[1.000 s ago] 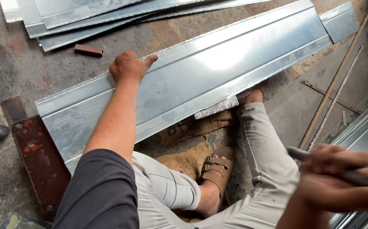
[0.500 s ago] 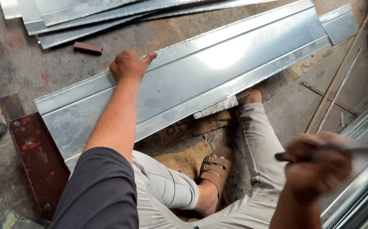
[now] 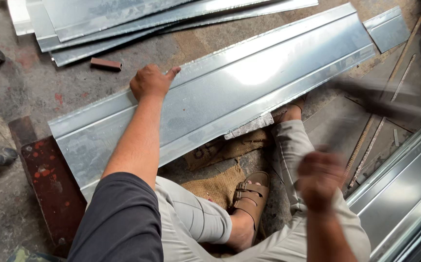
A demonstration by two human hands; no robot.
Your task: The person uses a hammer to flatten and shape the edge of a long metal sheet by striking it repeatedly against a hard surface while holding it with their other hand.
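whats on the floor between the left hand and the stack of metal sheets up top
In the head view, a small reddish-brown block lies on bare concrete between the left hand and the stacked sheets.

Long folded galvanised sheet [image 3: 230, 92] flat on floor, slanted

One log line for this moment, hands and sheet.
left hand: flat on long metal sheet | right hand: blurred, gripping dark tool | sheet: on floor

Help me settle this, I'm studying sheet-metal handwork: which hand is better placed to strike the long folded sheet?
Probably the right hand: it is raised, gripping a blurred tool. The left hand lies flat on the galvanized sheet.
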